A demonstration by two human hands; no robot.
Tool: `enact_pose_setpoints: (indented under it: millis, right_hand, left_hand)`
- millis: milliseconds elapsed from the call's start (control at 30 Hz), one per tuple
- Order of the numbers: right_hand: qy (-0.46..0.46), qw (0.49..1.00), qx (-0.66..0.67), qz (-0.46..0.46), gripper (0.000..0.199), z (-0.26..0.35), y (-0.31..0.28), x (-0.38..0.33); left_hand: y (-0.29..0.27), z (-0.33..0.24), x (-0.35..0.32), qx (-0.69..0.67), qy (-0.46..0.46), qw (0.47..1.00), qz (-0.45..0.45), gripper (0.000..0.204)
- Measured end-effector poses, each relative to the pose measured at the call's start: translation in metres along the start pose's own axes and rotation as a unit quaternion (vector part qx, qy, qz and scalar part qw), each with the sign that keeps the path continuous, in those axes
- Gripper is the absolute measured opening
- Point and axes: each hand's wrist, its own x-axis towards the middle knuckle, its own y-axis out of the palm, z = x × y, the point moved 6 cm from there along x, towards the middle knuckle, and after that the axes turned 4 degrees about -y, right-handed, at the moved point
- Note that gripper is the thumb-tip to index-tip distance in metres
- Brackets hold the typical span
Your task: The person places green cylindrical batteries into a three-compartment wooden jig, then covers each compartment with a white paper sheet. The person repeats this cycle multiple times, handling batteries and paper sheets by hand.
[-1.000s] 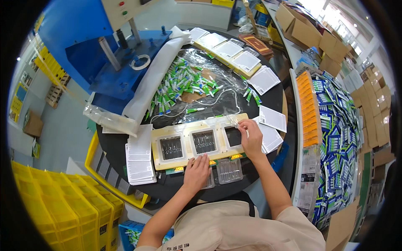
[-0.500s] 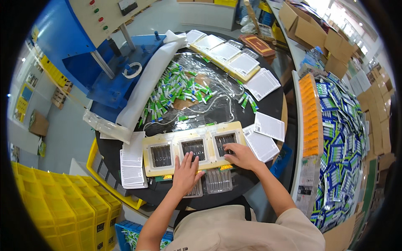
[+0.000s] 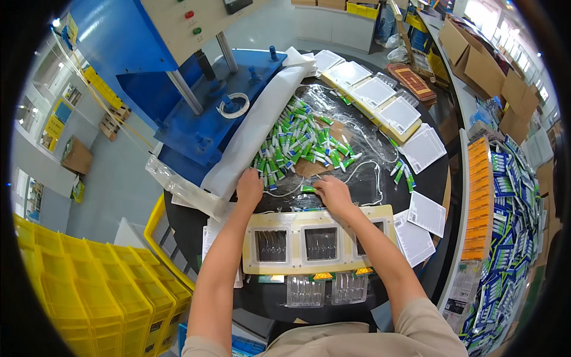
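My left hand [image 3: 250, 188] is curled at the near left edge of a heap of small green-and-white tubes [image 3: 297, 140]; what its fingertips hold, if anything, is hidden. My right hand [image 3: 334, 194] pinches at the end of a single green tube [image 3: 308, 188] lying nearer than the heap. Under my forearms sits a pale yellow tray fixture [image 3: 295, 241] with three framed windows, each with a see-through ribbed plastic blister [image 3: 271, 246] in it. Two more blisters [image 3: 306, 291] lie at its near edge.
A second yellow fixture [image 3: 392, 127] carrying white cards stands at the back right. Loose white cards [image 3: 416, 244] lie at the right. A blue press [image 3: 208, 113] rises at the left, beside a white sheet roll [image 3: 256, 125]. Yellow crates [image 3: 89, 285] stand lower left.
Both hands have left the near fixture and reached forward to the tubes, the right one to a lone tube. The view has shifted, so the table sits further right.
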Motion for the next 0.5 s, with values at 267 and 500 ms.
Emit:
enact_pose_setpoints:
  millis: [267, 500]
  right_hand:
    - [0.016, 0.986, 0.157, -0.061, 0.018, 0.112, -0.020, -0.082]
    - [-0.109, 0.984, 0.085, -0.109, 0.018, 0.175, 0.027, -0.091]
  left_hand:
    - [-0.009, 0.008, -0.014, -0.221, -0.074, 0.972, 0.034, 0.014]
    - [-0.105, -0.005, -0.185, -0.321, 0.053, 0.941, -0.091, 0.028]
